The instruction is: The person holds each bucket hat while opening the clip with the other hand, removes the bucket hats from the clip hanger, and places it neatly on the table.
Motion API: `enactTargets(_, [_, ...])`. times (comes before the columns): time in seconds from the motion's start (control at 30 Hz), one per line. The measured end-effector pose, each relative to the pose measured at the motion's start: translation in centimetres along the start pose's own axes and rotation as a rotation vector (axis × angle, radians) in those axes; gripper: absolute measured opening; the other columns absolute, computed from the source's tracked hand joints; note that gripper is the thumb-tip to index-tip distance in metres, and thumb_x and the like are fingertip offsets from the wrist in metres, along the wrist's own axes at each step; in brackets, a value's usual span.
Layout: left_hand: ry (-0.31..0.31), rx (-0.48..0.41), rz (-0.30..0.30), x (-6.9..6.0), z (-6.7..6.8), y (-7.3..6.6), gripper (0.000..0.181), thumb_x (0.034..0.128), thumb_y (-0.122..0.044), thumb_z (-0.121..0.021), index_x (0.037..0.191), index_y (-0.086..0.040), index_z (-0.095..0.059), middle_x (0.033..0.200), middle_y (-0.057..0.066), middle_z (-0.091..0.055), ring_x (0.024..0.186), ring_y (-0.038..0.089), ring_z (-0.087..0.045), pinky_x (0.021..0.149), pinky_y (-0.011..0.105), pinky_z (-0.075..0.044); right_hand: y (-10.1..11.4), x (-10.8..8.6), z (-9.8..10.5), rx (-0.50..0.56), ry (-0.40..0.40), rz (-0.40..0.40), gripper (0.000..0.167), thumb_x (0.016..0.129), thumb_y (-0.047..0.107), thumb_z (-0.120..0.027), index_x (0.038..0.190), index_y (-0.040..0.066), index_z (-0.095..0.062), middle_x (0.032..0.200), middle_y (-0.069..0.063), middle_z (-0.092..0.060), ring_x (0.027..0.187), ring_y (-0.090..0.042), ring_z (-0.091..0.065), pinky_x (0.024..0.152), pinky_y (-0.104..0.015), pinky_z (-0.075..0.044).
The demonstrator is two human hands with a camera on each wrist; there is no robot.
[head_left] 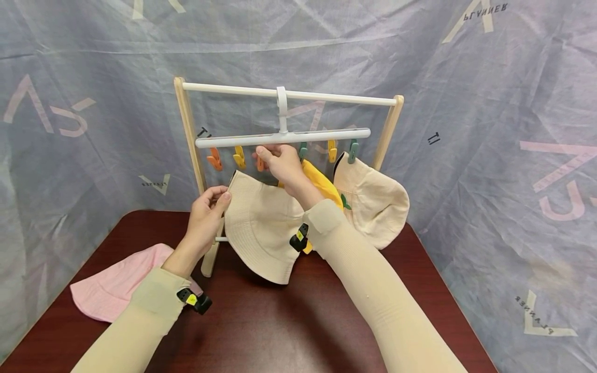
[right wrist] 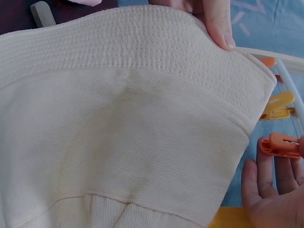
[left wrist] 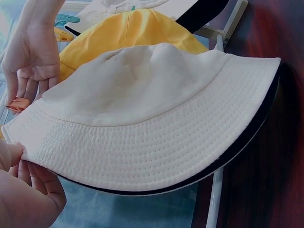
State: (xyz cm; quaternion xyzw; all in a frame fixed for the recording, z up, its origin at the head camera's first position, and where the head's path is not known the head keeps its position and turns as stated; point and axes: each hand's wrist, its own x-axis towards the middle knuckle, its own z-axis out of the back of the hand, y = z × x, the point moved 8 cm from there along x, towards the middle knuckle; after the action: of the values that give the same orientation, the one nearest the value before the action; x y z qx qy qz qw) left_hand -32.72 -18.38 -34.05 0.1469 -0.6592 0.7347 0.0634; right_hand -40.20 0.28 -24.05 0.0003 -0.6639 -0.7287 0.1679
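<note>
My left hand pinches the brim of a cream bucket hat between thumb and fingers, holding it up in front of the rack. The dark lining shows under the brim in the left wrist view. Just above the hat, my right hand pinches an orange clothespin that hangs from the white hanger bar. In the right wrist view, the hat's near brim corner lies close to this clothespin but apart from it. Behind the hat hang a yellow hat and another cream hat, the latter under a green clothespin.
A wooden rack with a white top rod carries the hanger. Other clothespins hang along the bar, among them a yellow clothespin and an orange one at the left end. A pink hat lies on the dark red table at left.
</note>
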Motion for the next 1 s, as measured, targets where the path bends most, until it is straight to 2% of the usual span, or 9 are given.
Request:
enactTargets(0.2, [0.000,0.008,-0.004,0.02,-0.03,-0.09,0.043,0.1117,-0.029,-0.058,0.140,0.003,-0.058,0.115,-0.002,-0.058,0.099,0.009,-0.052,0.081,0.017,-0.046,0.00,-0.01,-0.08,0.009,0.006,0.005,0.032,0.109,0.025,-0.064,0.127,-0.001,-0.071,0.107,-0.010,-0.076,0.103,-0.021,-0.071,0.107,-0.053,-0.052])
enactTargets(0.37, [-0.005,0.001,-0.006,0.01,0.02,0.01,0.042,0.1119,-0.027,-0.058,0.140,0.004,-0.058,0.113,-0.004,-0.058,0.100,0.009,-0.052,0.082,0.017,-0.046,-0.05,-0.05,-0.14,0.006,0.014,0.003,0.037,0.109,0.025,-0.063,0.133,-0.003,-0.068,0.110,-0.012,-0.076,0.104,-0.023,-0.071,0.108,-0.053,-0.052])
enactTargets(0.6, [-0.006,-0.002,-0.005,0.07,0.01,0.08,0.040,0.1118,-0.026,-0.058,0.140,0.003,-0.058,0.112,-0.005,-0.058,0.098,0.009,-0.052,0.080,0.016,-0.046,-0.16,0.01,-0.18,0.007,0.021,0.010,0.039,0.109,0.024,-0.063,0.137,-0.004,-0.066,0.124,-0.024,-0.072,0.107,-0.025,-0.071,0.108,-0.052,-0.052])
enactTargets(0.73, [-0.001,-0.001,-0.002,0.03,0.01,0.02,0.041,0.1120,-0.026,-0.057,0.141,0.003,-0.058,0.113,-0.004,-0.058,0.099,0.009,-0.051,0.081,0.017,-0.046,-0.23,0.04,-0.19,0.002,0.024,0.014,0.041,0.109,0.025,-0.063,0.138,-0.004,-0.065,0.128,-0.027,-0.070,0.105,-0.023,-0.071,0.107,-0.049,-0.053])
enactTargets(0.87, [0.007,0.000,0.001,-0.03,-0.01,-0.11,0.043,0.1123,-0.028,-0.056,0.142,0.003,-0.057,0.114,-0.004,-0.058,0.100,0.009,-0.052,0.083,0.017,-0.046,-0.32,0.07,-0.16,0.011,0.026,0.011,0.041,0.109,0.026,-0.063,0.138,-0.002,-0.065,0.128,-0.026,-0.070,0.104,-0.023,-0.071,0.106,-0.045,-0.055])
enactTargets(1.0, [0.002,-0.013,0.009,0.01,-0.04,-0.04,0.041,0.1123,-0.026,-0.057,0.141,0.003,-0.057,0.114,-0.004,-0.057,0.100,0.009,-0.052,0.082,0.016,-0.046,-0.21,-0.04,-0.15,0.018,0.032,0.018,0.039,0.109,0.026,-0.064,0.136,-0.002,-0.066,0.115,-0.017,-0.074,0.102,-0.023,-0.070,0.104,-0.041,-0.056])
